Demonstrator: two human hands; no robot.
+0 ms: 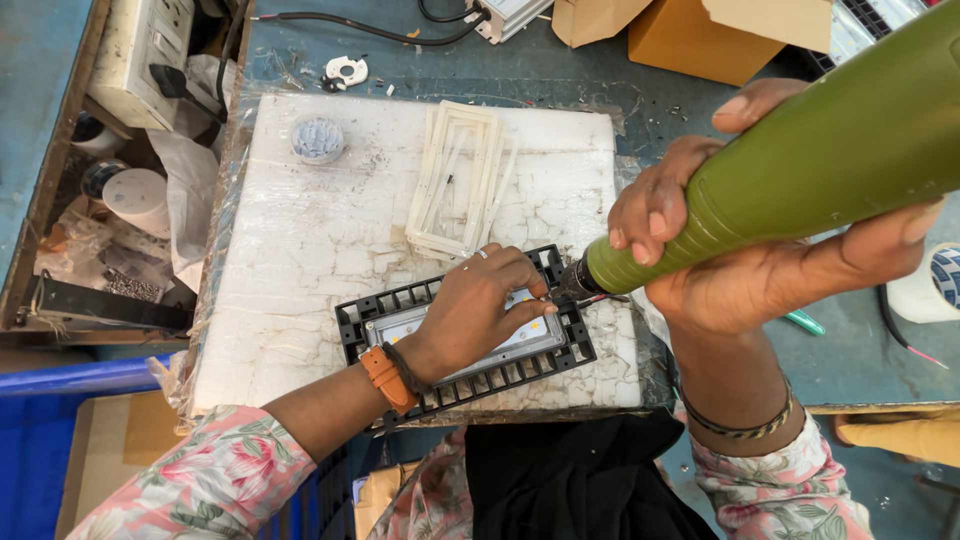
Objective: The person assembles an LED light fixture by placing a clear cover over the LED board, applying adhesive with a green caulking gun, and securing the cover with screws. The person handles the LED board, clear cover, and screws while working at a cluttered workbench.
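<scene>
**Inspector A:** What did the hands show?

**Inspector B:** The left hand [487,305] lay pressed flat on the black finned lamp housing [465,340], fingers curled down at its 1 o'clock corner, apparently to hold it steady. The right hand [740,265] was wrapped tightly around the green electric screwdriver [800,175], its tip meeting that same corner.

**Inspector A:** Where did the housing sit?

**Inspector B:** On a cracked white foam pad [330,250] on the blue tabletop [560,70], toward the pad's 5 o'clock edge, probably as cushioning.

**Inspector A:** Surroundings?

**Inspector B:** A white plastic frame [460,180] lay at 12 o'clock from the housing, well apart. A round grey cap [318,138] stood at 11 o'clock. Cardboard boxes [720,35] occupied 1 o'clock.
</scene>
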